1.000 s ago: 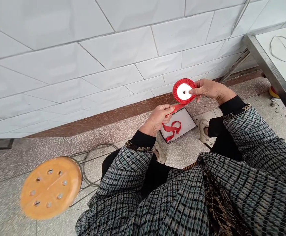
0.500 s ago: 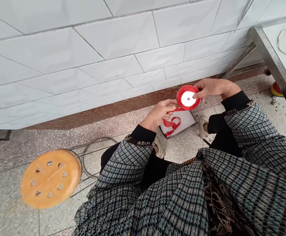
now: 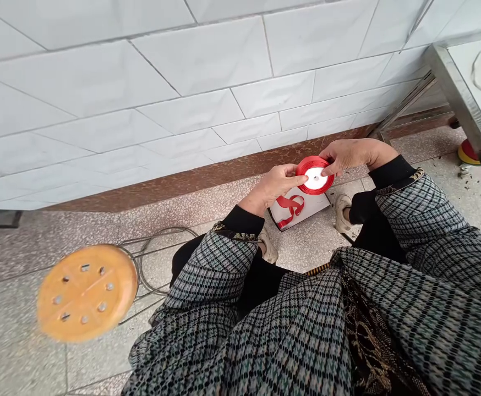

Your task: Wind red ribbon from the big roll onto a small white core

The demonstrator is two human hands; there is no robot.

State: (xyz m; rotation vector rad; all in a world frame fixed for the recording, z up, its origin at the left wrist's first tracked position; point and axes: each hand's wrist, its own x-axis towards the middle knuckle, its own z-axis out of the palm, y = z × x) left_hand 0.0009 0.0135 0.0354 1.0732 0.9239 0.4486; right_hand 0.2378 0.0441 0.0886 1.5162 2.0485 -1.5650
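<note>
My right hand (image 3: pixel 350 154) pinches a red ribbon spool (image 3: pixel 315 175) with a white core, held in the air in front of me. My left hand (image 3: pixel 274 186) is closed at the spool's left edge, its fingertips on the ribbon there. Below both hands a white box (image 3: pixel 302 208) lies on the floor between my feet, with a loose curl of red ribbon (image 3: pixel 289 206) on its top. Both of my arms wear checked sleeves with black cuffs.
A round orange stool (image 3: pixel 87 293) with a wire frame stands on the speckled floor at the left. A white tiled wall (image 3: pixel 191 99) rises just behind the box. A metal-edged table (image 3: pixel 467 104) stands at the right, a red-and-yellow object (image 3: pixel 468 151) under it.
Both hands have come lower and closer together. The left hand, which held the ribbon tail below the spool, has moved up to the spool's edge, and the loose stretch between them has gone.
</note>
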